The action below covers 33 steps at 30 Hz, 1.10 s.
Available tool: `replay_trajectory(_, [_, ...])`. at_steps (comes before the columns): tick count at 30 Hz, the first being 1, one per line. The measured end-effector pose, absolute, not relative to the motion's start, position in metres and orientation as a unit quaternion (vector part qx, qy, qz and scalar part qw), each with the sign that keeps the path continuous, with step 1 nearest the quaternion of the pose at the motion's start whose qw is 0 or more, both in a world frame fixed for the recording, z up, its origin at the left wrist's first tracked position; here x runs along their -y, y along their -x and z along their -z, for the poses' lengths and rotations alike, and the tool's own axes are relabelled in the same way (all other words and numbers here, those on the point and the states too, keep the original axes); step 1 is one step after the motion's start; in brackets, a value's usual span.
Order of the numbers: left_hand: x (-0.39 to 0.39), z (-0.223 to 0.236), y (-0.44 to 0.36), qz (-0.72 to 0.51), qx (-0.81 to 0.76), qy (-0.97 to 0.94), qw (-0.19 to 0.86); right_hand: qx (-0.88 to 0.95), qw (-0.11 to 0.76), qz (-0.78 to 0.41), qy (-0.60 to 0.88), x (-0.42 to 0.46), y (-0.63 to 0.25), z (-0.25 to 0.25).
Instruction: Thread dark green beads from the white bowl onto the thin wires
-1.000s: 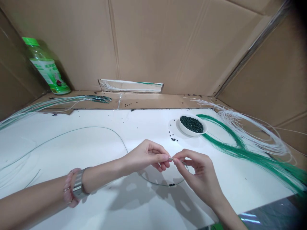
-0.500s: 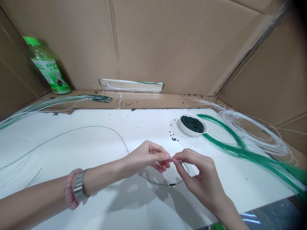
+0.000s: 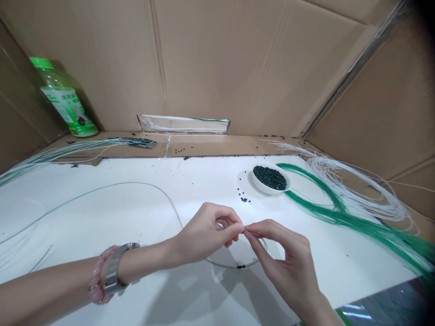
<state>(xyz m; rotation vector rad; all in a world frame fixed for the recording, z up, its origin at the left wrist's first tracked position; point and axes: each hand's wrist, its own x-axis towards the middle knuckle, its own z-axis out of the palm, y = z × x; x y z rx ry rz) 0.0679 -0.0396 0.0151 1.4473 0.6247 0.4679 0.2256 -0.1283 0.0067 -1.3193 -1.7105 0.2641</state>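
Observation:
My left hand (image 3: 212,233) and my right hand (image 3: 285,253) meet over the white table (image 3: 112,217), fingertips almost touching. Each pinches a thin green cord (image 3: 159,188) between thumb and forefinger. Part of this cord loops below the hands and carries a few small dark beads (image 3: 241,266). From the left hand its long tail curves away across the table to the left edge. Exactly what sits between the fingertips is too small to make out. Beyond the hands stands a white bowl (image 3: 268,188) full of dark green beads (image 3: 270,177).
Loose beads (image 3: 244,199) lie beside the bowl. Bundles of green cords (image 3: 326,217) and white cords (image 3: 367,194) spread at the right. Beaded strands (image 3: 139,142) and a green-capped bottle (image 3: 70,106) are at the back left. Cardboard walls (image 3: 210,59) enclose the table.
The left fingertips have closed up against the right ones, and the small gap with a silvery piece between them is no longer visible. The view has shifted slightly.

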Motion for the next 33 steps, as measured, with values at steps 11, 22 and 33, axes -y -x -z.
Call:
replay_trajectory(11, [-0.014, -0.013, -0.105, -0.207, -0.207, -0.843, 0.452, 0.488, 0.586, -0.217, 0.610, 0.130, -0.245, -0.003])
replay_trajectory(22, [-0.076, 0.029, -0.131, -0.196, -0.187, -0.900, 0.340, 0.441, 0.590, -0.245, 0.631, 0.132, -0.258, -0.001])
replay_trajectory(33, [-0.039, -0.008, -0.092, -0.306, -0.299, -0.747, 0.508, 0.533, 0.582, -0.188, 0.584, 0.121, -0.249, -0.023])
